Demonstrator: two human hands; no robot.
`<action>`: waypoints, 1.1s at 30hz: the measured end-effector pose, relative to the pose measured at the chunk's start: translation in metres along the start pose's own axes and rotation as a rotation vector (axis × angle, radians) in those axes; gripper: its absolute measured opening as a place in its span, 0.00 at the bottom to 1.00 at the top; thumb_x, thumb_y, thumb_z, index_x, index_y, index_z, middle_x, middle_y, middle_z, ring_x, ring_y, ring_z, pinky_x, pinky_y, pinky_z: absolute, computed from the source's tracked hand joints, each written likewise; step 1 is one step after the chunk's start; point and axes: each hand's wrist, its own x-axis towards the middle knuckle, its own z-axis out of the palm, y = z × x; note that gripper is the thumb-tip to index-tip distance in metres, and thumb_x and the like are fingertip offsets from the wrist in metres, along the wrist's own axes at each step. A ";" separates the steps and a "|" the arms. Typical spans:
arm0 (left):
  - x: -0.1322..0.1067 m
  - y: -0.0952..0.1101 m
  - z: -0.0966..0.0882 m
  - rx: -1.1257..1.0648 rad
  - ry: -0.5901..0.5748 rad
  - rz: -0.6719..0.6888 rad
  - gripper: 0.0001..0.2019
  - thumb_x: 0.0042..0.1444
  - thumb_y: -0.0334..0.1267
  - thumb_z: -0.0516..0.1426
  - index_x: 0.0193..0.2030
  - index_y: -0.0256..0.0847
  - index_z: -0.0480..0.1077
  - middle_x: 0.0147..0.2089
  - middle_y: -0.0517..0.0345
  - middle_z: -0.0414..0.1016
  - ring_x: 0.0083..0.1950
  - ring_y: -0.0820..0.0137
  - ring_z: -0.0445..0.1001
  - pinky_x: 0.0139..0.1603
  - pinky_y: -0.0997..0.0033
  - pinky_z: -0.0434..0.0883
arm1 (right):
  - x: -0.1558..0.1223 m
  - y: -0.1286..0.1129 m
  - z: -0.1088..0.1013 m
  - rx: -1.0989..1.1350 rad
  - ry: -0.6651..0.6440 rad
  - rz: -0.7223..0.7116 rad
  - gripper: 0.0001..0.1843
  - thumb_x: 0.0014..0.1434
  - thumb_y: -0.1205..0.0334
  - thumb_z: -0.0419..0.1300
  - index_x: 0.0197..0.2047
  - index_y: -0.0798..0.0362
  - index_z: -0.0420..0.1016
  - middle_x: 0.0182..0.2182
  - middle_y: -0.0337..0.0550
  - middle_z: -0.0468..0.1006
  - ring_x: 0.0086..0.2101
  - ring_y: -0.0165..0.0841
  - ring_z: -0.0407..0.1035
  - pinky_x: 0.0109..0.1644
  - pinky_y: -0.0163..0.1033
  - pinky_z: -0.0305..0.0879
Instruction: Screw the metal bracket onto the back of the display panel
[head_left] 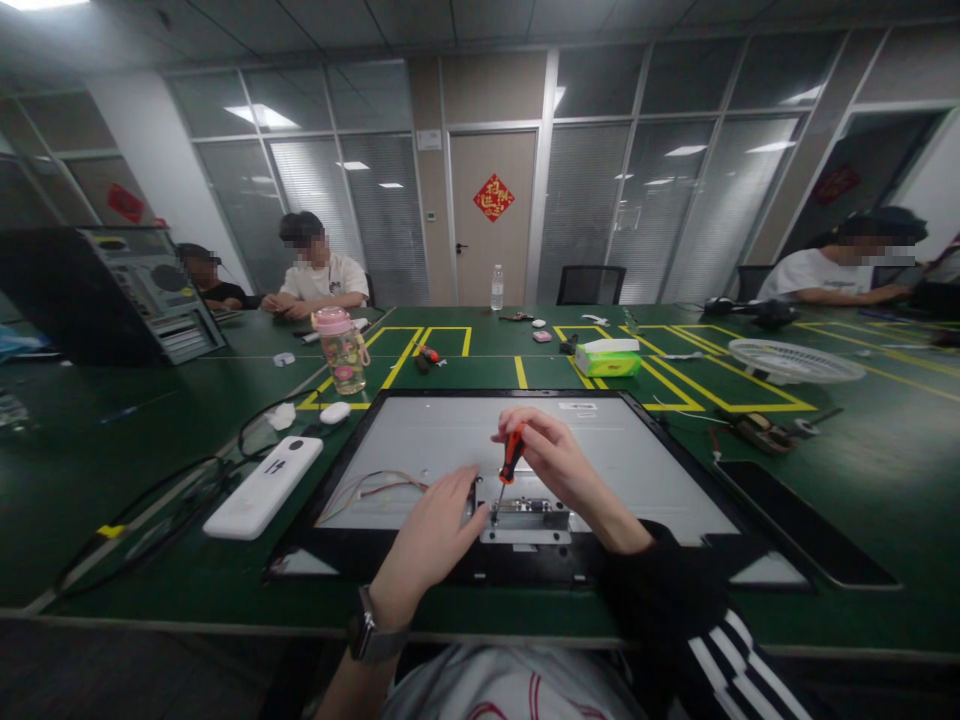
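Observation:
Before me a flat display panel (637, 480) lies face down, its grey metal back in a black frame. A metal hinge bracket (559, 537) sits near its front edge. My right hand (570, 475) is closed round the handle of a red and black screwdriver (513, 456). The screwdriver stands nearly upright, its tip at the left part of the bracket. My left hand (439, 525) rests on the panel at the bracket's left side, fingers stretched out, thumb by the tip. Thin wires (386, 480) lie on the panel to the left.
A white power bank (266, 487) and black cables (142, 520) lie left on the green table (420, 615); a pink-lidded bottle (341, 350) stands behind. At right are a black phone-like slab (802, 520), a multimeter (761, 432) and a tissue pack (607, 358). Several people sit across the table.

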 end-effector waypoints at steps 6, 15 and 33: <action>0.000 -0.002 0.002 -0.009 0.019 0.014 0.23 0.66 0.43 0.49 0.64 0.35 0.62 0.64 0.41 0.67 0.65 0.57 0.66 0.66 0.53 0.61 | -0.001 -0.001 0.000 0.063 -0.040 0.071 0.11 0.58 0.51 0.65 0.41 0.47 0.77 0.33 0.39 0.76 0.35 0.32 0.71 0.42 0.39 0.67; 0.000 0.000 0.000 -0.010 -0.001 0.000 0.23 0.65 0.43 0.49 0.64 0.34 0.61 0.65 0.41 0.66 0.65 0.57 0.65 0.67 0.53 0.60 | -0.001 -0.002 -0.001 0.009 -0.056 0.002 0.10 0.53 0.53 0.70 0.31 0.50 0.79 0.35 0.39 0.73 0.38 0.32 0.70 0.49 0.41 0.67; -0.001 0.003 -0.003 -0.010 -0.015 -0.011 0.23 0.66 0.43 0.49 0.64 0.35 0.61 0.65 0.42 0.66 0.65 0.57 0.65 0.66 0.53 0.60 | -0.003 -0.007 0.003 -0.320 0.042 -0.129 0.05 0.55 0.58 0.68 0.34 0.48 0.79 0.33 0.39 0.72 0.35 0.31 0.69 0.42 0.38 0.67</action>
